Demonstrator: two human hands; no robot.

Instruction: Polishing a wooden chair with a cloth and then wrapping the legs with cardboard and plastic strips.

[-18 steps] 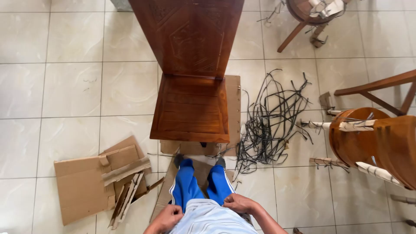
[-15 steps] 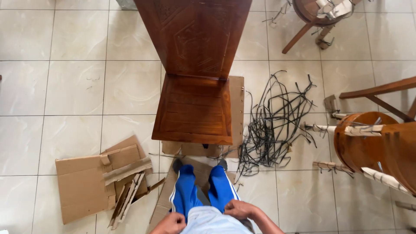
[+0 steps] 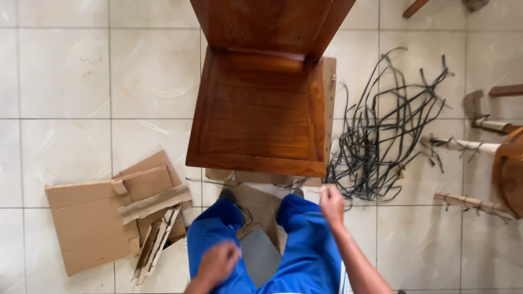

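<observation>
Flattened cardboard pieces lay on the tiled floor at left, w/ a tangle of black straps & paper-wrapped chair legs at right.

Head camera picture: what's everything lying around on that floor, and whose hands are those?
wooden chair: one, reddish brown, centre on the tile floor
cardboard pieces: several, tan, flat at lower left
cardboard sheet: one, tan, under the chair and feet
strapping bands: a tangled pile, black, right of the chair
wrapped furniture legs: two, pale, right edge
trousers: blue, bottom centre
left hand: blurred, over the left thigh
right hand: raised, empty, near the chair seat's front
</observation>
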